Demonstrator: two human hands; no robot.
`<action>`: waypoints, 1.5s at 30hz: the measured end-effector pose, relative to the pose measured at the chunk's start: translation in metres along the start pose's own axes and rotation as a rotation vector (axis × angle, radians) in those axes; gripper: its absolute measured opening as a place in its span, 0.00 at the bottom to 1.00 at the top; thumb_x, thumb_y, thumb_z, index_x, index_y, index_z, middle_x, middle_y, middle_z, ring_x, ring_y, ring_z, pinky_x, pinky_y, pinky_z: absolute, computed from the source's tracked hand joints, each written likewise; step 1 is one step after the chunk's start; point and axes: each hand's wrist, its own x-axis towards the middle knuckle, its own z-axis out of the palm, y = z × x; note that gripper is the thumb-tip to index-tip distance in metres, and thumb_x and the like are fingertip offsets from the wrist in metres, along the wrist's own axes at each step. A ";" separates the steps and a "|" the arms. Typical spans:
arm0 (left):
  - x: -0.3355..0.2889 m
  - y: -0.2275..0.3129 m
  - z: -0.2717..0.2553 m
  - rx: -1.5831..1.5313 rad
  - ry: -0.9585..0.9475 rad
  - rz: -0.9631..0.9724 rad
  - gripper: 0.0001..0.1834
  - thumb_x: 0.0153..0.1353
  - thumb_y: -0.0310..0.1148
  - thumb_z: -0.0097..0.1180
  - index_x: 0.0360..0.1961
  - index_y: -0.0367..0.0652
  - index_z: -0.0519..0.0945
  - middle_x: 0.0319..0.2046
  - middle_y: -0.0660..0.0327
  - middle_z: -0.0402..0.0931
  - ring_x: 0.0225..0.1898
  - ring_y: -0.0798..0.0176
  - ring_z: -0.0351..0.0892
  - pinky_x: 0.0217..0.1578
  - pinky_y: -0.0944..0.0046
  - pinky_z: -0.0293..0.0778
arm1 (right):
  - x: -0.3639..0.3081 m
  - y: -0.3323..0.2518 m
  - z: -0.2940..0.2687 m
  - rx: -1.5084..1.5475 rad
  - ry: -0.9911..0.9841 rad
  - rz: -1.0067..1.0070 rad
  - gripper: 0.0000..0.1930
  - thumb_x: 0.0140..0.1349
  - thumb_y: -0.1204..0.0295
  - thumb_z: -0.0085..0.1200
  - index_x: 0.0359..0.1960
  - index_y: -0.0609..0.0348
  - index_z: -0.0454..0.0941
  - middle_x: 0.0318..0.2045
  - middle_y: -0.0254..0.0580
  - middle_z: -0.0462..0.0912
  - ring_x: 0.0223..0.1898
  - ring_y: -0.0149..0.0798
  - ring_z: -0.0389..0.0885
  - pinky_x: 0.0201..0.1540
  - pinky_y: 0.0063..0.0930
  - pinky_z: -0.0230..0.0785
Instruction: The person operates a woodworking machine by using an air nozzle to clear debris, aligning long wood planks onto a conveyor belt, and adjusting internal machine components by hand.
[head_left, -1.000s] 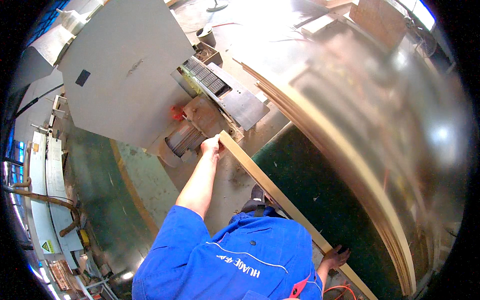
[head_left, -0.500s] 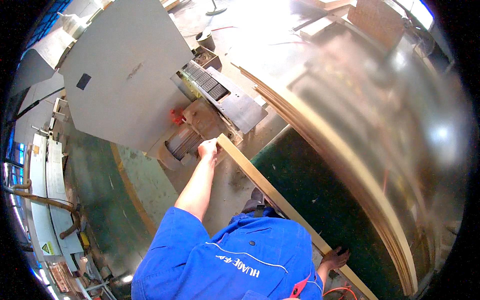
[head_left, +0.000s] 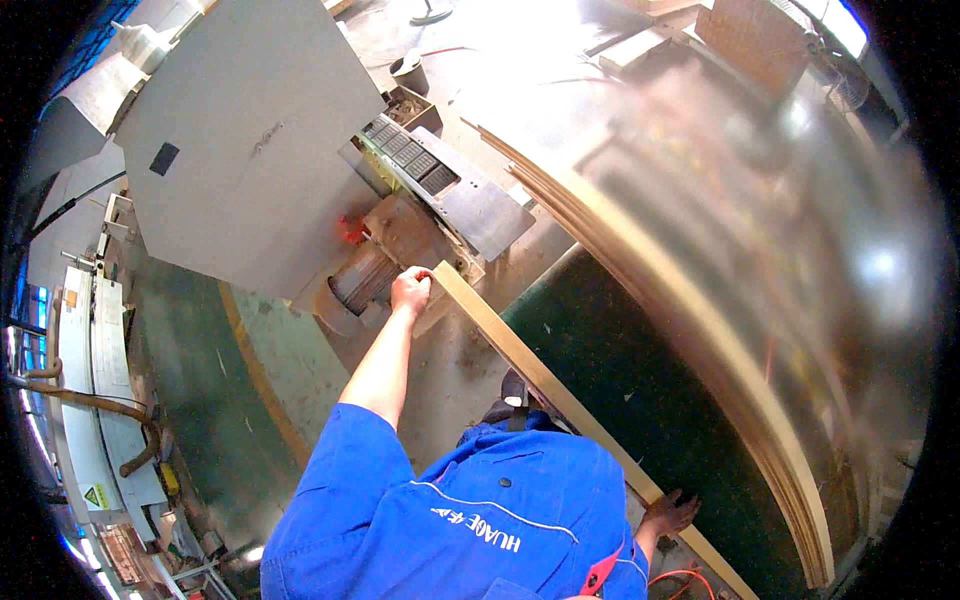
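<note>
A long, narrow wooden board (head_left: 545, 378) runs slantwise in front of my body, from the middle of the view down to the lower right. My left hand (head_left: 411, 290) is closed at its far end, fingers curled against the edge. Farther down its length, my right hand (head_left: 672, 513) grips the same board, with fingertips showing past the far edge. Just beyond the far end stands a machine with a dusty motor (head_left: 365, 280) and a grey metal plate with a slotted black strip (head_left: 436, 180).
A large grey panel (head_left: 250, 150) rises at the left of the machine. To my right lies a stack of long boards (head_left: 690, 345) above the green floor (head_left: 610, 345). A bin (head_left: 410, 76) stands behind the machine. An orange hose (head_left: 690, 574) lies at lower right.
My left hand and the board's far end have shifted slightly left and away from me. My right hand stays almost in the same place on the board.
</note>
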 end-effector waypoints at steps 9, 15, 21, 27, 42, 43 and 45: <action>0.009 0.031 -0.010 -0.295 -0.028 -0.396 0.11 0.60 0.38 0.60 0.36 0.42 0.85 0.28 0.62 0.85 0.31 0.66 0.84 0.35 0.64 0.78 | 0.000 -0.002 0.001 -0.021 0.115 -0.049 0.27 0.67 0.52 0.53 0.60 0.59 0.72 0.60 0.50 0.74 0.59 0.55 0.73 0.61 0.50 0.65; 0.007 0.028 -0.002 -0.196 -0.111 -0.205 0.10 0.59 0.37 0.61 0.32 0.41 0.86 0.24 0.65 0.83 0.26 0.71 0.80 0.32 0.66 0.76 | 0.002 -0.002 0.002 0.053 0.128 -0.046 0.28 0.66 0.54 0.55 0.62 0.61 0.71 0.59 0.55 0.75 0.59 0.57 0.73 0.61 0.51 0.65; 0.020 0.011 0.004 -0.229 -0.082 -0.222 0.07 0.52 0.34 0.65 0.30 0.42 0.87 0.26 0.64 0.85 0.29 0.71 0.81 0.35 0.67 0.76 | 0.002 -0.001 0.001 0.034 0.165 -0.102 0.27 0.67 0.57 0.55 0.61 0.62 0.71 0.59 0.56 0.74 0.58 0.57 0.74 0.60 0.50 0.67; 0.019 0.024 -0.003 -0.092 0.025 -0.190 0.10 0.50 0.39 0.68 0.27 0.43 0.86 0.26 0.60 0.85 0.29 0.66 0.82 0.36 0.63 0.77 | 0.004 -0.003 -0.001 0.102 0.240 -0.163 0.25 0.68 0.57 0.53 0.60 0.59 0.72 0.59 0.55 0.74 0.58 0.57 0.74 0.60 0.50 0.67; 0.023 0.063 -0.012 -0.382 0.116 -0.225 0.07 0.61 0.33 0.62 0.33 0.41 0.80 0.27 0.64 0.82 0.25 0.70 0.80 0.30 0.67 0.76 | 0.005 0.000 0.006 0.003 0.027 -0.045 0.25 0.68 0.58 0.51 0.61 0.61 0.70 0.61 0.58 0.72 0.61 0.58 0.70 0.62 0.52 0.63; 0.023 0.065 -0.012 -0.418 0.104 -0.241 0.06 0.62 0.32 0.61 0.34 0.41 0.80 0.27 0.64 0.82 0.25 0.70 0.80 0.29 0.68 0.76 | 0.005 -0.001 0.003 0.019 0.015 -0.037 0.26 0.69 0.58 0.51 0.62 0.61 0.70 0.61 0.58 0.71 0.62 0.58 0.69 0.63 0.52 0.62; 0.025 0.066 -0.014 -0.523 0.079 -0.262 0.06 0.63 0.32 0.60 0.35 0.41 0.79 0.28 0.64 0.82 0.27 0.70 0.81 0.30 0.68 0.77 | 0.007 -0.007 -0.005 0.056 -0.027 -0.030 0.27 0.69 0.57 0.51 0.63 0.62 0.69 0.62 0.60 0.70 0.63 0.59 0.67 0.64 0.53 0.61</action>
